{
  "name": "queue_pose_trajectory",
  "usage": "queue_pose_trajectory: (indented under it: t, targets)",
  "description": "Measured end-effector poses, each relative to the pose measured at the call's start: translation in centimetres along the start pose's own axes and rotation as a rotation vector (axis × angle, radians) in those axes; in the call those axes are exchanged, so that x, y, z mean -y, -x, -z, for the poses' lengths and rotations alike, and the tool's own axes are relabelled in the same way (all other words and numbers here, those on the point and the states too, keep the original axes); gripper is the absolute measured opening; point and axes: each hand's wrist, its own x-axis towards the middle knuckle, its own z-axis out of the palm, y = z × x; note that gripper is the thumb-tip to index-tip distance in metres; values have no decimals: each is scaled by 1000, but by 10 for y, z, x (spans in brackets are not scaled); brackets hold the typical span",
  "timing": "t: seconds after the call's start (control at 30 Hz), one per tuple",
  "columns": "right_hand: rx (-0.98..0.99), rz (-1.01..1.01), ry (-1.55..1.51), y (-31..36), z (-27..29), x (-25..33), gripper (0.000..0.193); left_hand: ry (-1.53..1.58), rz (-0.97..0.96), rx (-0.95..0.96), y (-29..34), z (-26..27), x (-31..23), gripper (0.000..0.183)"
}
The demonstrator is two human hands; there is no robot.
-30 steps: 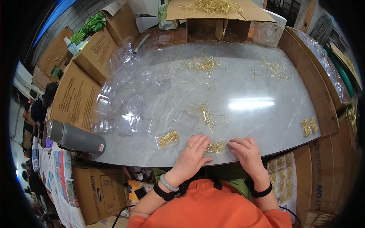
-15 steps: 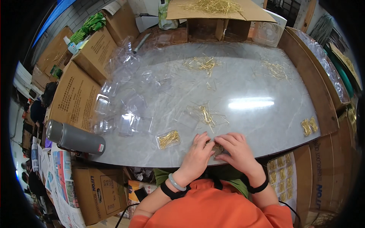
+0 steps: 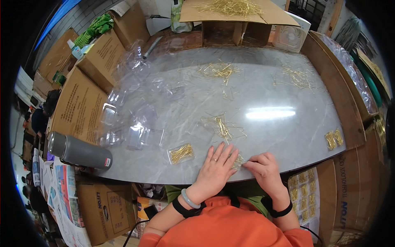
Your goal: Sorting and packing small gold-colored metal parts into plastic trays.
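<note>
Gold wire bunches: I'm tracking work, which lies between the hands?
The bunch partly covered by the left hand, beside the right hand; no hand covers the others.

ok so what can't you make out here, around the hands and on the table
All in the head view:
Gold wires by the left hand: partly covered by that hand, so no count.
Right hand: its own fingers hide whether it pinches a wire.
Wire heap on the cardboard: cut off by the upper edge.
Clear plastic boxes: glare and overlap hide their number.

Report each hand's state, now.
Left hand: open, at the wires.
Right hand: curled beside them; whether it holds any cannot be told.
</note>
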Motion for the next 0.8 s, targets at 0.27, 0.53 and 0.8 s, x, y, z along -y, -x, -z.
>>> queue_pose_trajectory:
  t: [0.27,0.53,0.8]
  targets:
    - [-222,-209,-134,-2,-17,24,39,-21,-48,1,2,-4,1,59]
    - [-58,-107,-436,-15,-39,49,74,86,-45,-34,6,-8,7,66]
    - [173,-36,-28,-31,-9,25,85,410,-35,-14,9,5,19,81]
